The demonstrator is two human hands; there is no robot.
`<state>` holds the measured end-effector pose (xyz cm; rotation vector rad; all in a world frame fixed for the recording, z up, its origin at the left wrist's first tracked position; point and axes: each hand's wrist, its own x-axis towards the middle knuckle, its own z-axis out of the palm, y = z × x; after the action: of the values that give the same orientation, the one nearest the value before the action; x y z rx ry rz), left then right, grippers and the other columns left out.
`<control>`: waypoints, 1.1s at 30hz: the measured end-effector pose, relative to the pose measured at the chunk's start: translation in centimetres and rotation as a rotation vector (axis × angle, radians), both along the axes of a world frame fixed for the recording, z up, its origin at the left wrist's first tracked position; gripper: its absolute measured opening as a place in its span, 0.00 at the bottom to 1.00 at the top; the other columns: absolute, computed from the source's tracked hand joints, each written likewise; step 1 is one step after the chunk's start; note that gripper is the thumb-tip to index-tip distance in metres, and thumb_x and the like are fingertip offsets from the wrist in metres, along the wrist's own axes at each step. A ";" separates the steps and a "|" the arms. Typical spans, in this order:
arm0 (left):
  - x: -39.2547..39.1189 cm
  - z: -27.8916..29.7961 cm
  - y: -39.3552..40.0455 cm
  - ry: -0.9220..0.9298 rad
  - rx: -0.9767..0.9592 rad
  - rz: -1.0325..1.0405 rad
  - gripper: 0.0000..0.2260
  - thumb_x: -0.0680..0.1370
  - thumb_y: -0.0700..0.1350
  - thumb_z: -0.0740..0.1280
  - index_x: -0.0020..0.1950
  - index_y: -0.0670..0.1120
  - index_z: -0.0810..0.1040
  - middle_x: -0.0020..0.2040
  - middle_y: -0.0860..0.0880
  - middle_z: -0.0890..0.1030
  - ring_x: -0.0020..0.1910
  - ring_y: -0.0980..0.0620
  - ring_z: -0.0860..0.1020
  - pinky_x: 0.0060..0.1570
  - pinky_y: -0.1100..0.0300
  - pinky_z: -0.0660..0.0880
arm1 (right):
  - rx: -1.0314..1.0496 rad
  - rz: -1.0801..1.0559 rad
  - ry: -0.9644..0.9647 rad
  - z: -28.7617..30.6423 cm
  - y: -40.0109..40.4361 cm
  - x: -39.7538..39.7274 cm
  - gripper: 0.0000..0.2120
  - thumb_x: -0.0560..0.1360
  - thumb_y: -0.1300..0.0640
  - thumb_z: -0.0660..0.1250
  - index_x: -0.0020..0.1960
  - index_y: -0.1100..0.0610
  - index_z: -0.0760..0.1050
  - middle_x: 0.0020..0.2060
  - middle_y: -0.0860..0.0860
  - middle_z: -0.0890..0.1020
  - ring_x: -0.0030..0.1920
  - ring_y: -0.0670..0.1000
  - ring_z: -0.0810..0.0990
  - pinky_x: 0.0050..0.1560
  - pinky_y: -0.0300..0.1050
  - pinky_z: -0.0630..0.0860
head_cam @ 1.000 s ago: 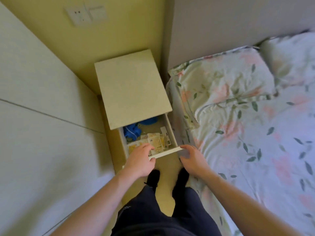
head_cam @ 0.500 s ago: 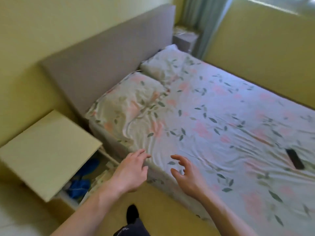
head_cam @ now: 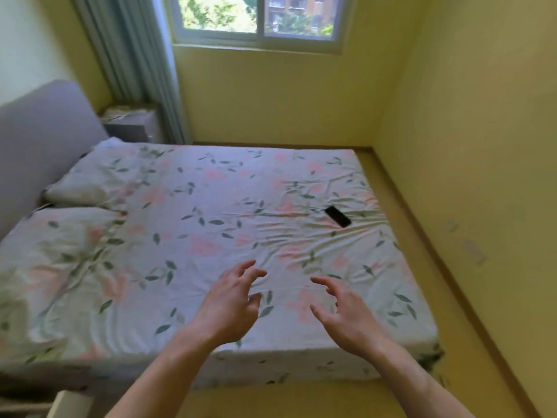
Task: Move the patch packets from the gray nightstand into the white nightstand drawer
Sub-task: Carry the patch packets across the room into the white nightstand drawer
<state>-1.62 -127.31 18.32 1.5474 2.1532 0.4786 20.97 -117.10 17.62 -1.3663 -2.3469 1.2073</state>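
The gray nightstand (head_cam: 132,126) stands far off, beyond the bed beside the curtain, with light packets (head_cam: 119,111) heaped on its top. Only a corner of the white nightstand (head_cam: 67,402) shows at the bottom left; its drawer is out of view. My left hand (head_cam: 230,306) and my right hand (head_cam: 346,312) hover over the near edge of the bed, fingers loosely spread, holding nothing.
A bed (head_cam: 211,236) with a floral sheet and two pillows fills the middle, a gray headboard (head_cam: 39,146) on the left. A black phone (head_cam: 337,216) lies on the sheet. A strip of floor (head_cam: 452,267) runs between bed and right wall. Window and curtain (head_cam: 135,55) behind.
My view swung right from the open white drawer across the bed to the window. Both hands left the drawer front and now float empty over the bed.
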 end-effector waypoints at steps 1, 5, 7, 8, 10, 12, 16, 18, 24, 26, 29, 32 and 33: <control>1.7 0.5 1.3 0.013 0.004 -0.026 0.21 0.83 0.51 0.62 0.77 0.60 0.65 0.81 0.59 0.56 0.79 0.54 0.58 0.79 0.53 0.56 | 0.008 -0.011 0.012 0.5 1.0 2.0 0.24 0.80 0.47 0.67 0.74 0.39 0.67 0.73 0.37 0.69 0.74 0.42 0.67 0.76 0.49 0.67; 6.9 1.9 6.8 0.067 0.018 -0.097 0.21 0.83 0.54 0.61 0.77 0.62 0.64 0.82 0.60 0.55 0.80 0.54 0.56 0.79 0.52 0.55 | 0.031 -0.059 0.042 2.9 5.8 8.7 0.24 0.80 0.48 0.68 0.74 0.39 0.67 0.74 0.36 0.67 0.75 0.41 0.65 0.77 0.48 0.65; 8.9 2.4 9.7 0.094 0.036 -0.130 0.21 0.83 0.55 0.61 0.76 0.63 0.64 0.81 0.60 0.55 0.80 0.54 0.56 0.79 0.52 0.56 | 0.051 -0.078 0.058 3.9 8.5 11.6 0.24 0.80 0.48 0.68 0.74 0.39 0.67 0.75 0.37 0.66 0.76 0.42 0.65 0.77 0.48 0.63; 9.8 2.6 11.2 0.103 0.048 -0.144 0.21 0.83 0.55 0.62 0.76 0.63 0.64 0.81 0.60 0.55 0.80 0.54 0.56 0.79 0.52 0.56 | 0.067 -0.084 0.067 4.4 9.9 12.9 0.24 0.80 0.48 0.67 0.74 0.39 0.67 0.75 0.37 0.66 0.75 0.42 0.65 0.77 0.47 0.63; 11.6 2.9 14.6 0.114 0.067 -0.163 0.21 0.83 0.56 0.62 0.75 0.63 0.64 0.81 0.61 0.55 0.79 0.55 0.57 0.78 0.53 0.57 | 0.096 -0.095 0.081 5.4 13.1 15.4 0.24 0.81 0.49 0.67 0.74 0.39 0.67 0.75 0.36 0.65 0.75 0.41 0.65 0.77 0.45 0.63; 13.3 2.9 18.3 0.123 0.086 -0.175 0.20 0.83 0.56 0.62 0.75 0.64 0.64 0.81 0.62 0.54 0.79 0.55 0.57 0.78 0.53 0.58 | 0.100 -0.106 0.093 6.2 16.6 17.9 0.23 0.81 0.49 0.67 0.74 0.39 0.67 0.74 0.35 0.65 0.74 0.40 0.64 0.74 0.41 0.63; 18.1 2.3 27.3 0.117 0.131 -0.185 0.20 0.82 0.56 0.63 0.74 0.64 0.65 0.81 0.62 0.56 0.79 0.54 0.58 0.78 0.53 0.60 | 0.132 -0.151 0.103 7.3 24.0 23.2 0.22 0.81 0.50 0.67 0.72 0.37 0.67 0.73 0.34 0.66 0.72 0.38 0.65 0.73 0.41 0.65; 21.5 2.2 32.5 0.099 0.129 -0.199 0.19 0.82 0.54 0.63 0.73 0.63 0.66 0.80 0.60 0.57 0.79 0.53 0.59 0.77 0.53 0.60 | 0.124 -0.188 0.095 8.0 27.7 26.2 0.23 0.81 0.50 0.68 0.72 0.37 0.67 0.72 0.33 0.66 0.70 0.36 0.66 0.71 0.39 0.65; 33.7 3.7 46.7 0.035 0.186 -0.323 0.20 0.82 0.54 0.63 0.74 0.61 0.68 0.80 0.57 0.59 0.78 0.51 0.60 0.77 0.49 0.61 | 0.135 -0.338 0.045 9.9 37.0 36.5 0.23 0.81 0.51 0.68 0.74 0.40 0.68 0.66 0.37 0.67 0.68 0.38 0.65 0.70 0.39 0.64; 36.6 4.1 50.2 0.018 0.213 -0.357 0.20 0.82 0.55 0.63 0.74 0.62 0.67 0.80 0.59 0.58 0.79 0.53 0.58 0.77 0.48 0.60 | 0.131 -0.364 0.045 10.4 39.7 39.0 0.23 0.81 0.51 0.68 0.74 0.40 0.68 0.64 0.37 0.66 0.68 0.40 0.65 0.69 0.40 0.64; 39.7 4.4 55.1 0.017 0.219 -0.374 0.21 0.82 0.56 0.62 0.74 0.64 0.65 0.80 0.60 0.56 0.80 0.54 0.56 0.78 0.47 0.60 | 0.133 -0.373 0.049 10.5 44.9 42.2 0.23 0.81 0.50 0.68 0.73 0.39 0.68 0.66 0.38 0.67 0.73 0.45 0.66 0.72 0.43 0.64; 41.9 3.8 58.8 0.046 0.194 -0.348 0.21 0.82 0.56 0.62 0.74 0.64 0.64 0.81 0.61 0.55 0.80 0.54 0.54 0.79 0.47 0.58 | 0.124 -0.331 0.061 9.8 50.4 44.7 0.23 0.81 0.50 0.68 0.74 0.39 0.68 0.68 0.38 0.67 0.72 0.43 0.66 0.74 0.44 0.64; 42.5 3.5 60.0 0.052 0.185 -0.329 0.21 0.82 0.56 0.62 0.74 0.65 0.64 0.81 0.61 0.55 0.80 0.54 0.54 0.79 0.48 0.58 | 0.126 -0.311 0.065 9.5 52.4 45.4 0.23 0.81 0.50 0.69 0.74 0.39 0.68 0.66 0.37 0.67 0.70 0.42 0.65 0.74 0.43 0.64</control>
<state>40.88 -67.31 21.80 1.9909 1.8802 0.5410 66.34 -64.66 27.12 -1.5506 -2.0326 0.9811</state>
